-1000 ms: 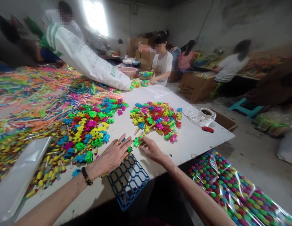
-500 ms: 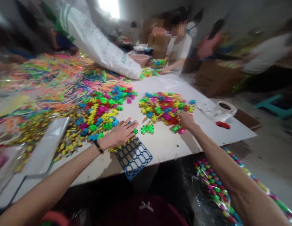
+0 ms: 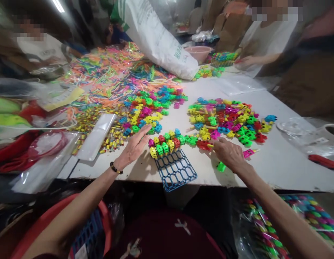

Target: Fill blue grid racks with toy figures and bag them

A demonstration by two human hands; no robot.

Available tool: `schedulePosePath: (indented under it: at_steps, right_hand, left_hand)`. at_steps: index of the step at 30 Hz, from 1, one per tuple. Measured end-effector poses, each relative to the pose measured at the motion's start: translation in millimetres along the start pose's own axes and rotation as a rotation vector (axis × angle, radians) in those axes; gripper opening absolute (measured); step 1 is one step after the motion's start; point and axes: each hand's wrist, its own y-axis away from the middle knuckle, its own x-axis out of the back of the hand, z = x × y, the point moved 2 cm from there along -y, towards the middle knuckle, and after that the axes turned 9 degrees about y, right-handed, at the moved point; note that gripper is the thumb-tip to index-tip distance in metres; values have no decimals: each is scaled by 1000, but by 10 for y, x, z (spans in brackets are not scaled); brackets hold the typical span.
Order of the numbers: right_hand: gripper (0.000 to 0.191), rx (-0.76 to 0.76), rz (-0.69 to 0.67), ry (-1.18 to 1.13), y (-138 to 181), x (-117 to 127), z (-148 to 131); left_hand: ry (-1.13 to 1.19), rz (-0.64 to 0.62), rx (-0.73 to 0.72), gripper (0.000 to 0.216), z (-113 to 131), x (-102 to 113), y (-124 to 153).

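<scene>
A blue grid tray (image 3: 175,172) lies at the table's near edge, and small coloured toy pieces (image 3: 164,144) fill its far rows. My left hand (image 3: 133,147) lies flat on the table just left of the tray, fingers stretched out and holding nothing. A dark bead bracelet is on that wrist. My right hand (image 3: 228,154) rests palm down to the right of the tray. Its curled fingertips close on a red toy piece (image 3: 203,145). A loose green piece (image 3: 221,166) and a pink piece (image 3: 248,153) lie beside that hand.
Two heaps of toy pieces (image 3: 147,108) (image 3: 228,118) lie beyond the tray, with plastic sticks behind. A white sack (image 3: 161,43), pink bowl (image 3: 199,53) and another person's hand (image 3: 245,62) are at the far end. A cup (image 3: 331,131) and red item (image 3: 323,162) sit right.
The view has tipped down and leftward. My left hand slid off the tray to its left side. My right hand drew back from the right heap toward the tray.
</scene>
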Motion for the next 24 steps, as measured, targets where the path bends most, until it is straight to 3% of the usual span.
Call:
schedulePosePath:
  at_steps: [5,10,12,16,21,24]
  right_hand:
    - [25,20,-2,-98,201,125,-227]
    - [32,-6,0,-197,313,156,-362]
    - [20,-55,-63,-203,266,155,-459]
    - [35,-99,-164,-174,131,97,-645]
    - [28,-129,-162,-230,135,-91,-599]
    - [13,-65,-75,-330,226,-186,-538]
  left_hand:
    - [139,199,90,55,-126,-119,417]
    - [305,400,234,54,-412,-397,863]
    - [316,382,271,55,-519,-530,967]
    - [280,231,243,61,-668,-710,956]
    - [165,111,205,80,-808,-733,740]
    - [41,117,162,73,-837,-708,602]
